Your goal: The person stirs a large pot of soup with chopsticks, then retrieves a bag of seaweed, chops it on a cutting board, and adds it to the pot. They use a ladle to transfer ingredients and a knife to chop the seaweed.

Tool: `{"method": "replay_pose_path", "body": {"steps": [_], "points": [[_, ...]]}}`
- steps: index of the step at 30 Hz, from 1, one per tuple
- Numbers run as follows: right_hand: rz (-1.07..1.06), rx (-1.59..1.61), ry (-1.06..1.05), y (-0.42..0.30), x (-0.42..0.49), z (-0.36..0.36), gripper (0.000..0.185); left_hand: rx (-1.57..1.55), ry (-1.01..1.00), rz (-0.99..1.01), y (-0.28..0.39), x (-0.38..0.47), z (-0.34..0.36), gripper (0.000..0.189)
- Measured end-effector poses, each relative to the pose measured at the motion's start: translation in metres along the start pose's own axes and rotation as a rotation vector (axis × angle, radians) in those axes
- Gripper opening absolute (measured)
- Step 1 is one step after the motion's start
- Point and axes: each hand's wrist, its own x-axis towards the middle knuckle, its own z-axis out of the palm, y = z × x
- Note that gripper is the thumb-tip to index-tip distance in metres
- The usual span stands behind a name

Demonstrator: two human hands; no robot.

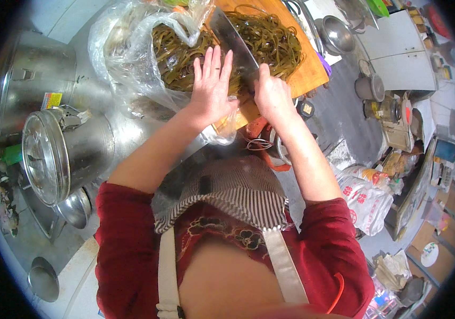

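Note:
My right hand (272, 95) grips a cleaver (235, 42) by its handle, the broad blade pointing away from me. On the right of the blade a heap of green-brown kelp strips (271, 40) lies on a wooden cutting board (311, 73). More kelp (179, 65) is on the blade's left, partly inside a clear plastic bag (116, 60). My left hand (212, 85) rests flat on that left part, fingers spread and nearly straight, close beside the blade. The cleaver's lower edge is hidden among the strips.
A steel worktop (131, 131) stretches under the bag. At left stand a lidded steel pot (48, 157) and a larger steel vessel (36, 79). A metal bowl (335, 35) sits beyond the board's right side. White printed sacks (365, 195) lie at right, by the dark floor (351, 107).

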Motion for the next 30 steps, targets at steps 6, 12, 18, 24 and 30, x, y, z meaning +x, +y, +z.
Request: {"method": "replay_pose_path", "body": {"steps": [6,12,18,24,30], "points": [[-0.03,-0.003,0.056,-0.004,0.014,-0.011,0.023,0.194,-0.02,-0.084,-0.037,-0.011,-0.008,0.103],[0.105,0.17,0.045,-0.039,-0.038,-0.029,0.026,0.168,0.018,0.002,-0.043,-0.012,-0.005,0.105],[0.109,0.131,-0.065,-0.037,-0.016,0.005,0.04,0.162,-0.048,-0.06,-0.039,-0.009,0.0,0.105],[0.18,0.066,-0.164,-0.011,-0.021,-0.005,0.04,0.219,-0.143,-0.07,-0.049,-0.022,-0.022,0.101],[0.067,0.148,-0.089,0.001,-0.031,-0.023,0.037,0.159,-0.196,-0.071,-0.048,-0.027,-0.042,0.098]]}}
